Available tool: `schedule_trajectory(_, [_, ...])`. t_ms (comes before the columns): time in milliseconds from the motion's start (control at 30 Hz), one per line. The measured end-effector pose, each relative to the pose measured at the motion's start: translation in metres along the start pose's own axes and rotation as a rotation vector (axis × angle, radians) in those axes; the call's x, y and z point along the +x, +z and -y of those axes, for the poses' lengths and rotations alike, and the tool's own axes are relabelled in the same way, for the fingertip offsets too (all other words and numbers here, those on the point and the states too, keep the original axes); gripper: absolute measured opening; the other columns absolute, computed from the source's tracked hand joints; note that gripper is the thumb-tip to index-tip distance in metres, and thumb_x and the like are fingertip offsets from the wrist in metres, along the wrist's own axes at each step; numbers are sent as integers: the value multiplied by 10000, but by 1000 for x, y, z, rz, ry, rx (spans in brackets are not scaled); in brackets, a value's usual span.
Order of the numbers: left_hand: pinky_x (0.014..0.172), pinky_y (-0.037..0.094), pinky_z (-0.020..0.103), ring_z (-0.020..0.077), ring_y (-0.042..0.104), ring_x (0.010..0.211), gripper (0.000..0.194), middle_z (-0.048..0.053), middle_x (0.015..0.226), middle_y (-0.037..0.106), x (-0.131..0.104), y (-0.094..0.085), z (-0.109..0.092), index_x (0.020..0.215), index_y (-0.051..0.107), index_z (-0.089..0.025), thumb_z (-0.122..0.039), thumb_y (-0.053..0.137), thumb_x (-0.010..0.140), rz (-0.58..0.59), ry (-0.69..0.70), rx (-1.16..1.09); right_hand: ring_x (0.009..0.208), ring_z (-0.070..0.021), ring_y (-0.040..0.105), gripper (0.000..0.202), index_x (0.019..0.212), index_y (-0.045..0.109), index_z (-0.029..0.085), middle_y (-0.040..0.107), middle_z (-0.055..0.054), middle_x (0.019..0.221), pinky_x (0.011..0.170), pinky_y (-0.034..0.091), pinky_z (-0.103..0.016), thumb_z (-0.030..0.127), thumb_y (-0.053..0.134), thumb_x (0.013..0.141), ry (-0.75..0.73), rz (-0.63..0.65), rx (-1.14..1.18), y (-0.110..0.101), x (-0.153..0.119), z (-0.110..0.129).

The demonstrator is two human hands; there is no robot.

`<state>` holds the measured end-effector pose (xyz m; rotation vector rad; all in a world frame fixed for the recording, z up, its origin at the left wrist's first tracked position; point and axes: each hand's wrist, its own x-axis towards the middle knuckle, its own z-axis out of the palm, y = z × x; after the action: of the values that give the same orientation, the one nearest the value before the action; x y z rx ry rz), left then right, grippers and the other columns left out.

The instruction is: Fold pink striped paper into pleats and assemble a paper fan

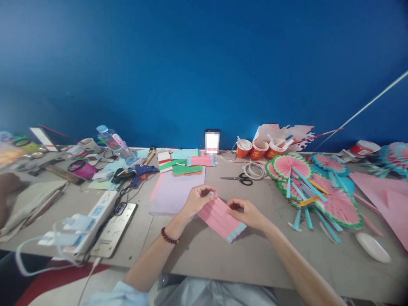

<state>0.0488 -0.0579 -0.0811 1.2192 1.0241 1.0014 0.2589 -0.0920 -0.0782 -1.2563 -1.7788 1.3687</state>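
A pink pleated paper strip (217,219) with a light-blue band at its near end is held slantwise above the grey table. My left hand (200,199) pinches its far end between thumb and fingers; a beaded bracelet (169,236) circles that wrist. Along the strip's right edge, my right hand (247,213) grips the paper with bent fingers. Behind my left hand lies a lilac paper sheet (178,191), with green paper (187,170) and another pink folded strip (201,160) on top. Black-handled scissors (242,179) rest beyond my right hand.
Pink-and-green paper fans (291,178) are piled at the right, near a white computer mouse (372,247). Red cups (259,149) line the wall. On the left are a power strip (95,221), a phone (114,229), a blue glue gun (142,172) and a bottle (116,143). Someone else's hand (11,191) shows far left.
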Motion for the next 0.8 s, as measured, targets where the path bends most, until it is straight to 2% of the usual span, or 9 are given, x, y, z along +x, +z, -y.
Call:
schedule_trajectory(100, [632,464,234,130,595,660,292,49,738,681,-2,5,1,807,701,-128,-334,773,612,51,-12,29,745,-157,593,273,945,657,164,683,-51,894,668,462,-257,361,599,765,16,26,37,3,-1,5])
schedule_trajectory(267, [621,455,229,139,603,661,270,50,724,689,-4,9,0,772,708,-129,-341,764,614,113,8,70,667,-149,592,236,798,675,158,690,-39,762,621,450,-248,374,587,762,40,-96,26,8,2,2])
schedule_trajectory(400, [640,476,240,152,629,682,279,62,753,703,-5,7,-3,803,705,-130,-340,762,628,151,-19,20,674,-154,599,222,756,689,170,699,-35,747,620,449,-246,360,575,769,8,-135,25,10,4,-3])
schedule_trajectory(600, [634,482,244,156,635,664,260,69,747,717,-4,5,-2,777,717,-128,-330,764,619,114,-50,50,668,-159,592,213,729,702,171,680,-46,734,597,434,-252,330,570,777,-61,-199,-39,13,3,-7])
schedule_trajectory(800, [638,480,242,154,634,664,207,63,740,720,-4,4,-1,745,723,-137,-309,749,634,100,-28,82,636,-151,572,223,735,703,175,670,-42,709,581,422,-251,322,547,796,-97,-207,-91,16,3,-6])
